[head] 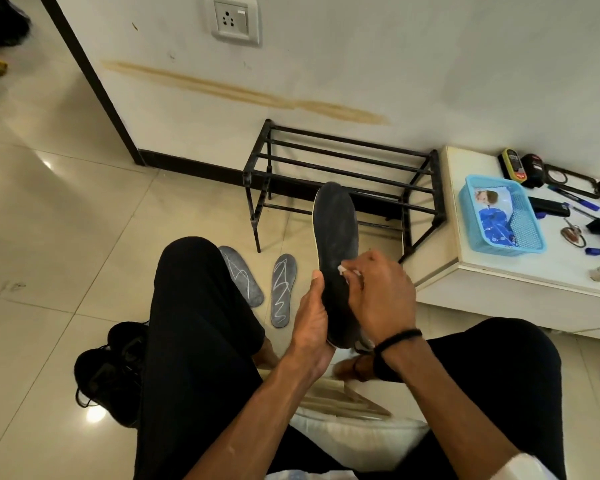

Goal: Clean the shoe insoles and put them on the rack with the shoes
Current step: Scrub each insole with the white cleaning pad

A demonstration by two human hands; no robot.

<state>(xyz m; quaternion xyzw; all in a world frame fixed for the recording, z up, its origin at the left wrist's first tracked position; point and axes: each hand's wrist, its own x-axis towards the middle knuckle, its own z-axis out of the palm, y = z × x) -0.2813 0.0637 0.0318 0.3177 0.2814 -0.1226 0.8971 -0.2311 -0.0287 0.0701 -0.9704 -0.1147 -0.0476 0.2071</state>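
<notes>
I see left hand [310,320] grasping the dark foam insole [336,251] upright before the black metal rack [343,168], exposing its face; right-hand fingers [355,271] pinch a white wipe [342,270] against it.

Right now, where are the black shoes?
In the head view, the black shoes sit on the floor at lower left, beside the person's left leg, nearer the camera than the two grey insoles and the rack.

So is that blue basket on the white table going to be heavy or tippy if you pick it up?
Probably light: the blue basket looks like thin plastic mesh. Its contents look flat, like packets, so little added weight. It seems unlikely to tip, sitting wide and low on the white table. The mesh walls may flex if squeezed.
</notes>
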